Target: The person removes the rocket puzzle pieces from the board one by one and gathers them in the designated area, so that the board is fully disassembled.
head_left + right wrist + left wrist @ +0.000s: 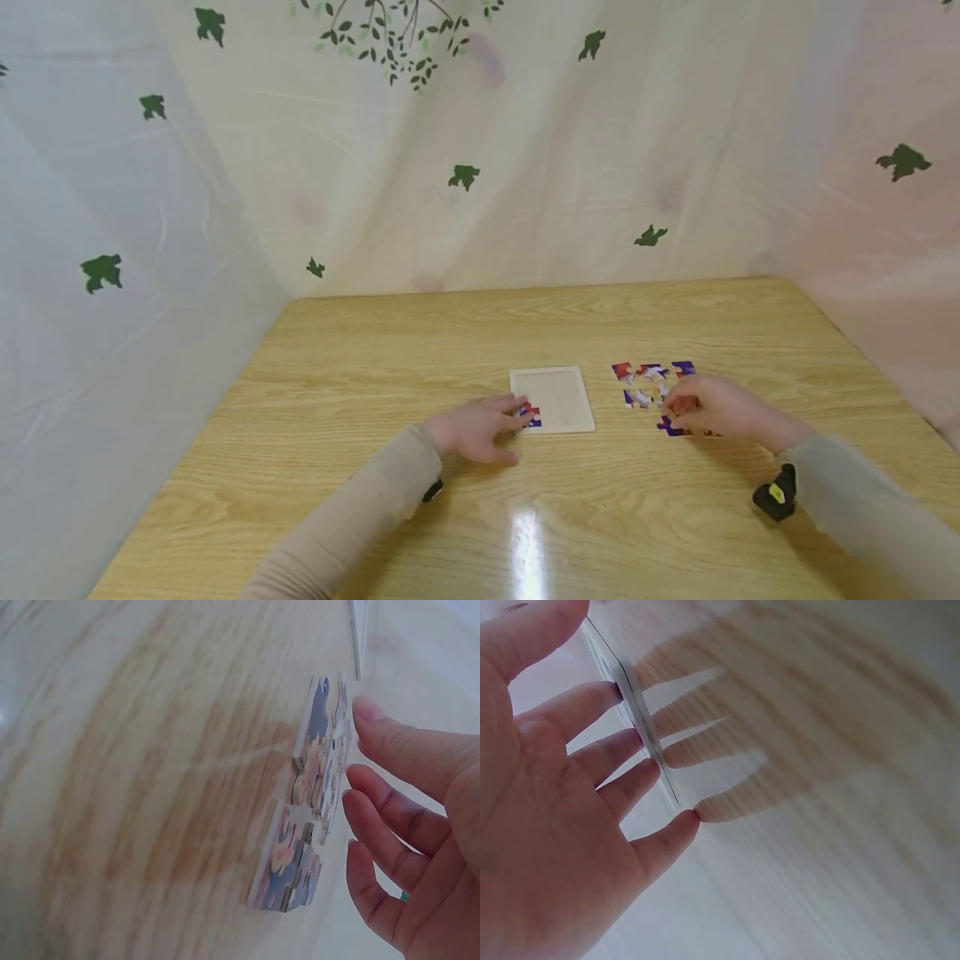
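My left hand (480, 429) rests at the left edge of a shallow square puzzle tray (562, 400), fingers spread and fairly straight. Partly under those fingers, a red and purple puzzle piece (533, 415) lies in the tray's near left corner. In the left wrist view the fingertips meet the tray's edge (634, 697). Over to the right, my right hand (723, 408) hovers above loose puzzle pieces (637, 398), hiding some. The right wrist view shows its thumb and fingers (386, 802) loosely bent beside the pieces (281, 862), with nothing visible between them.
A wood-grain table (375, 358) carries everything. Behind it hangs a pale curtain (525, 208) with green bird shapes, and similar sheeting borders both sides. Black wrist devices (776, 493) sit at the sleeves' ends. Light glares on the table's near part.
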{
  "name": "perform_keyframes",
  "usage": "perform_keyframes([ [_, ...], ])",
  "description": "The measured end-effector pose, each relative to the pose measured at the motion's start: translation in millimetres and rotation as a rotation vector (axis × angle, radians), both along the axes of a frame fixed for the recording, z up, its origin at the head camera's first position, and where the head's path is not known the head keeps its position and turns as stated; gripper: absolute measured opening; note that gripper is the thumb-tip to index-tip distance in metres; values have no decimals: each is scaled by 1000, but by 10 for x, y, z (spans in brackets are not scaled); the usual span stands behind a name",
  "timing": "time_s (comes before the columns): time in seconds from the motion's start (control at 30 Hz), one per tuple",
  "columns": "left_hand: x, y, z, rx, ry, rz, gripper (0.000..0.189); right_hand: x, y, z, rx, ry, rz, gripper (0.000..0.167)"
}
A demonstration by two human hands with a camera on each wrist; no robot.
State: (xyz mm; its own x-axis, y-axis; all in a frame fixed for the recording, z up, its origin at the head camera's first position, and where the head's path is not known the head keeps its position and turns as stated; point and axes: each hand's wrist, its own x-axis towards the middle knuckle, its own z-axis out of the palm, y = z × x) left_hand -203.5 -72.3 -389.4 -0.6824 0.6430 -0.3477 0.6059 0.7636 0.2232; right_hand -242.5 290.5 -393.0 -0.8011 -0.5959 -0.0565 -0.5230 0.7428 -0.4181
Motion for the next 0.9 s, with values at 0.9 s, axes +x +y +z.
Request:
perform_keyframes([
  [0.9, -5, -1, 10, 0, 24, 12, 62, -27, -624, -13, -187, -19, 54, 23],
])
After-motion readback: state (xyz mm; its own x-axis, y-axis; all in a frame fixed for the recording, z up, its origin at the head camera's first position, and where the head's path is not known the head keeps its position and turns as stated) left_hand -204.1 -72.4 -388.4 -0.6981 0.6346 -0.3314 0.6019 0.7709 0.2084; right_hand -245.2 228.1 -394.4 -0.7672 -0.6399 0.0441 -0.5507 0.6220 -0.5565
